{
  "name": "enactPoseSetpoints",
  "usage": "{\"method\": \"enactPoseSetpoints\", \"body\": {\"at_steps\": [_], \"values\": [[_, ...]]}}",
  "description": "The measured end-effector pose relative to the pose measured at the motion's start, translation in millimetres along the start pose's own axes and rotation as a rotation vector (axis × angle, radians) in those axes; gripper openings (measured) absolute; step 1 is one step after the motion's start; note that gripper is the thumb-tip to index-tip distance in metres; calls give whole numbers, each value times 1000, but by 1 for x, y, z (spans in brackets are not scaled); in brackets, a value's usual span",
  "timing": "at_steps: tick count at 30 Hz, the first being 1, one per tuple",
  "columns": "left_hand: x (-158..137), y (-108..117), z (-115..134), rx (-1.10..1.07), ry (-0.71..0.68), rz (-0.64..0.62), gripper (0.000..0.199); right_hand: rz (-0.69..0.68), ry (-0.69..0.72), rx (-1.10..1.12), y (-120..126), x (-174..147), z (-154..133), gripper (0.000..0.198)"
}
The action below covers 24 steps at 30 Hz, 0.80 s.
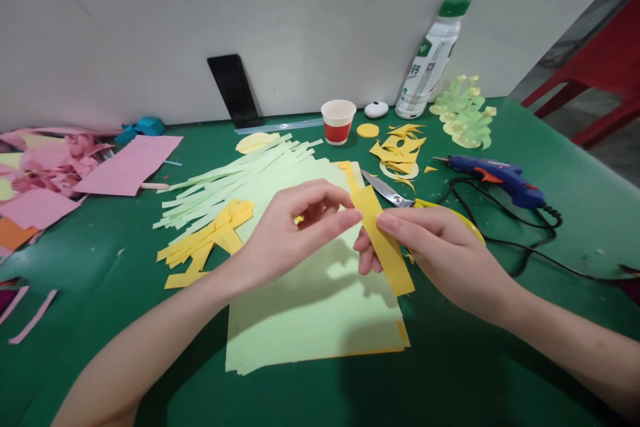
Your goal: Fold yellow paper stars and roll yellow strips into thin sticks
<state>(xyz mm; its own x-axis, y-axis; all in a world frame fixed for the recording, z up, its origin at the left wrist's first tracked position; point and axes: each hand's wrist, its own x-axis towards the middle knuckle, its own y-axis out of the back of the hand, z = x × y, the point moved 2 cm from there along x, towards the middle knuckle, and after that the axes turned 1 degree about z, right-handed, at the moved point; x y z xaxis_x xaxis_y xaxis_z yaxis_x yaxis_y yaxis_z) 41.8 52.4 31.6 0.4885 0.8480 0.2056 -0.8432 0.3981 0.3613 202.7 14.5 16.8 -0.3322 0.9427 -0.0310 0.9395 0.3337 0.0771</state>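
A flat yellow paper strip (386,247) is held up at a slant over the stacked pale green paper sheets (310,320). My right hand (440,247) pinches the strip between thumb and fingers along its right edge. At the strip's upper left corner, my left hand (300,227) has thumb and forefinger closed on the paper. Just behind the right hand lie scissors (390,190) with yellow handles, partly hidden by that hand. Left of the sheets are a heap of yellow strips (210,237) and a spread of pale green strips (240,180).
Yellow scraps (400,147) lie near a red and white paper cup (339,123). A blue glue gun (500,177) with a black cord rests at right. Paper flowers (465,113), a bottle (433,60) and a phone (234,90) are by the wall. Pink paper (133,163) lies left.
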Motion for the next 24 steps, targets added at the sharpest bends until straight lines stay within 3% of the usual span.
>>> {"method": "enactPoseSetpoints", "body": {"at_steps": [2, 6, 9, 13, 24], "values": [[-1, -3, 4, 34, -45, 6, 13, 4, 19, -89, -1, 0, -2, 36], [-4, -7, 8, 30, -129, -9, 17, 56, 136, -317, -2, 0, -10, 31], [-5, -5, 8, -9, -106, -10, 14, 94, 224, -404, -1, 0, -15, 30], [-5, -2, 7, -78, -34, 6, 15, 61, 258, -399, 1, -3, -16, 30], [-7, -5, 5, -234, -87, -56, 19, -13, 243, -336, 2, -5, -17, 30]]}}
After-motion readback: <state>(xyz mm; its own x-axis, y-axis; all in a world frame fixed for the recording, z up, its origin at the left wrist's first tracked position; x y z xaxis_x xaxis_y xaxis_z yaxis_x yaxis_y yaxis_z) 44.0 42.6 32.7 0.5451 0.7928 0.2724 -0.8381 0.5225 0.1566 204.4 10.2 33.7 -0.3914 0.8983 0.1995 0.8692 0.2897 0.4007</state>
